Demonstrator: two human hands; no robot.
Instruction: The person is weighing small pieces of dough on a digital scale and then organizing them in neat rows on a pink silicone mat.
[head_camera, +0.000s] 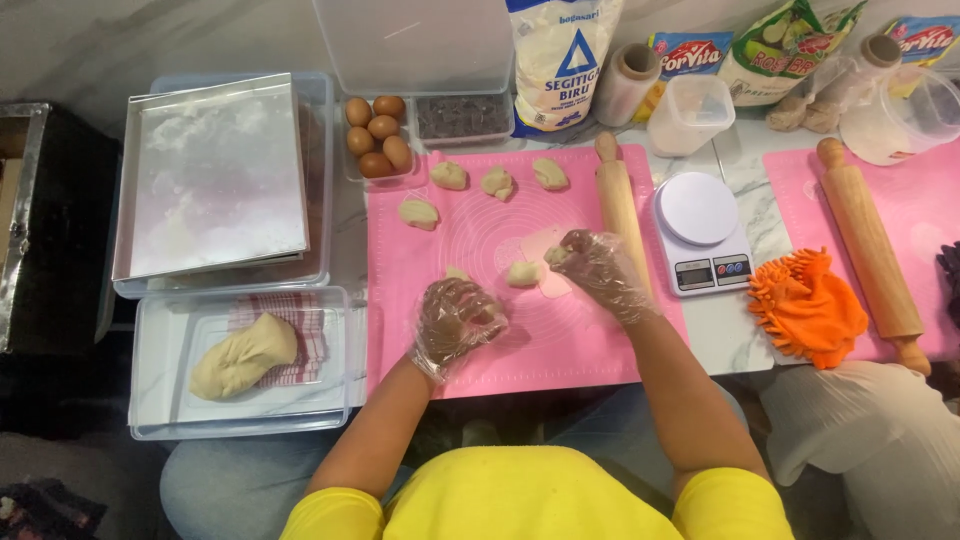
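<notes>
Both my hands wear clear plastic gloves over a pink silicone mat. My left hand is cupped over a piece of dough, of which only a bit shows at its upper edge. My right hand pinches a small bit of dough at its fingertips, above a pink scraper. A small dough piece lies on the mat between my hands. Several shaped dough balls sit along the far part of the mat.
A rolling pin lies on the mat's right side, next to a white kitchen scale. Left: stacked baking trays, a container with a big dough lump, eggs. Right: an orange cloth, another rolling pin, a flour bag.
</notes>
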